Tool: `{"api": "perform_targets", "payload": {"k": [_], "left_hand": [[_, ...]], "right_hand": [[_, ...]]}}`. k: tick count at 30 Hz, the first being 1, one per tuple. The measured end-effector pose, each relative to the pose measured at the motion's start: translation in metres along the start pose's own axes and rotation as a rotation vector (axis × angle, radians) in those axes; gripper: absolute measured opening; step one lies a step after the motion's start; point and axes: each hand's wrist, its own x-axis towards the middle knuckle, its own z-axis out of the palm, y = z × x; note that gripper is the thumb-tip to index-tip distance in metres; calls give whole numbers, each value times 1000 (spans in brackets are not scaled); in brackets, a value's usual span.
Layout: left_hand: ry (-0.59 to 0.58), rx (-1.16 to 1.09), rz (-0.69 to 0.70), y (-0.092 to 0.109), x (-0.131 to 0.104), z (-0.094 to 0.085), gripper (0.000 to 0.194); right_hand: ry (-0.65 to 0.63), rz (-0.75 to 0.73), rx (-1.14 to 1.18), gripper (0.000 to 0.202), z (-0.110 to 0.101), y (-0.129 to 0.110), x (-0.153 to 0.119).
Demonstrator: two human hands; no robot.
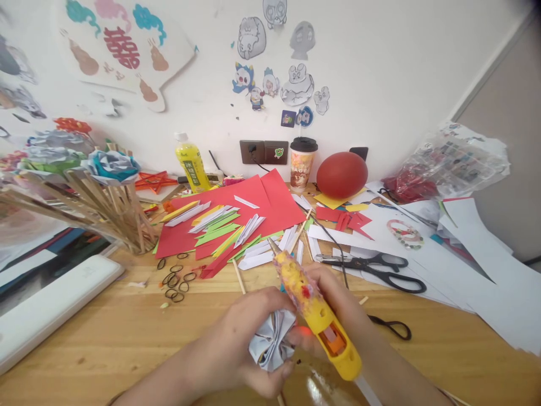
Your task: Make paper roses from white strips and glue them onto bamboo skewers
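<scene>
My left hand [249, 332] is closed around a folded white paper flower [274, 339], its fingers curled about the petals. A thin wooden stick [239, 276] shows beyond my left hand, and another piece shows below the flower. My right hand [333, 299] holds a yellow glue gun [315, 310] spotted with dried glue, its metal tip pointing up and left, away from the flower. Some fingers of my right hand are hidden behind the gun, while one fingertip is beside the flower near a small red glow.
Folded paper strips [220, 225] lie on red sheets [279, 194] ahead. Scissors [380, 268] and white paper [456, 270] are at the right. Black rubber bands [173, 281], a stick-filled jar [139, 231] and a white device [59, 310] are at the left. A cup [303, 163] and red balloon [342, 175] stand behind.
</scene>
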Motion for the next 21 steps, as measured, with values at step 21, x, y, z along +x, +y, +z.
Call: {"api": "perform_targets", "payload": {"k": [21], "left_hand": [[156, 189, -161, 4, 7, -5, 45]], "right_hand": [[119, -174, -126, 38, -24, 11, -2]]}}
